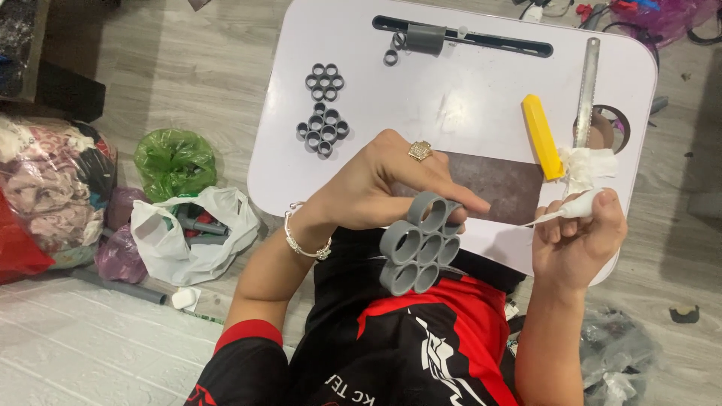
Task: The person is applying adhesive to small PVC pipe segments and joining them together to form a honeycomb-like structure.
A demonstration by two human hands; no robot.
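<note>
1. Over the counter's (pixel 316 165) near edge, above the lap, the left hand (pixel 361 192) holds a grey cluster of glued pipe rings (pixel 420 244), its fingers (pixel 444 192) closed over the top ring.
2. Beside it, the right hand (pixel 579 240) is wrapped tight round a white glue tube (pixel 575 207), nozzle aimed at the cluster but apart from it.
3. Risk: a hard squeeze could string glue onto the fingers or the shirt (pixel 421 346).
4. Gripped by one ring only, the cluster could tilt or split at a fresh joint.
5. Two finished clusters (pixel 323 105), a yellow block (pixel 543 137) and a saw blade (pixel 587 90) lie well clear.
</note>
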